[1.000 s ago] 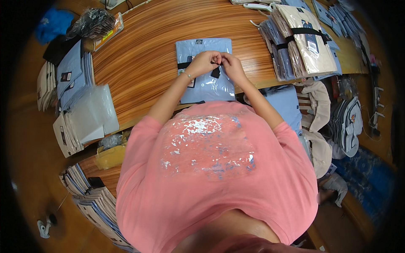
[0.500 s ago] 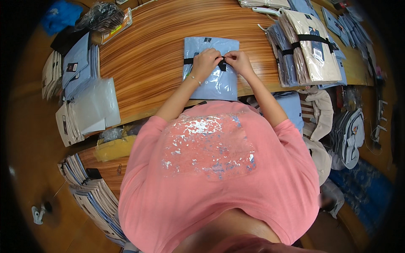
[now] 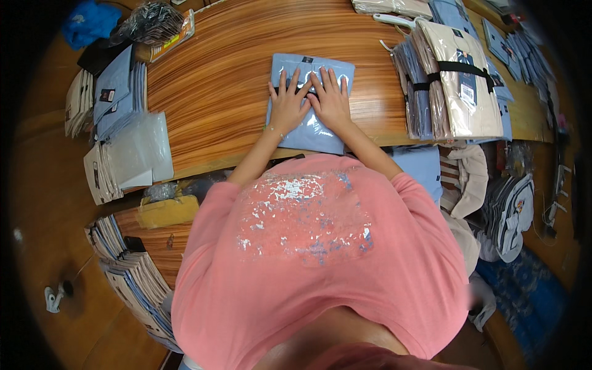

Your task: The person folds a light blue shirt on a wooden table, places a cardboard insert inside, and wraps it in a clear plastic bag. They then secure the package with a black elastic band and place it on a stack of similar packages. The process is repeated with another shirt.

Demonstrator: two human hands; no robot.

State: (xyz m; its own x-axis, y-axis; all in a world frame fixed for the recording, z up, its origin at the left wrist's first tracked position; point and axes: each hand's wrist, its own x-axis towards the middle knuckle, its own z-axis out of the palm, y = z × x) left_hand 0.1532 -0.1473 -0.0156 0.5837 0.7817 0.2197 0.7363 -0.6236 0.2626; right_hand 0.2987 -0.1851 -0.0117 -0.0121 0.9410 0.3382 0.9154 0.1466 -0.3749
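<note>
At the far left, a bright blue plastic bag [image 3: 90, 24] sits above a stack of cream folded garments [image 3: 79, 102], with light blue folded garments [image 3: 114, 89] just beside it and translucent plastic sleeves [image 3: 139, 151] lying nearer the person. A yellow packet [image 3: 166, 213] rests below the wood-grained counter [image 3: 209, 92], and more folded garments [image 3: 132, 290] are stacked at the lower left. Near the counter's front edge, in the middle, lies a light blue folded garment in clear plastic [image 3: 312, 131]. The left hand [image 3: 287, 108] is laid palm down on its left part, fingers spread wide; the right hand [image 3: 333, 108] lies likewise on the right part, fingers splayed — neither grips anything. The thumbs come close together; whether they touch, I cannot tell. Farther right, well apart from the hands, stands a bundle of wrapped garments [image 3: 465, 108] — cream on top — under a black strap [image 3: 459, 66].
</note>
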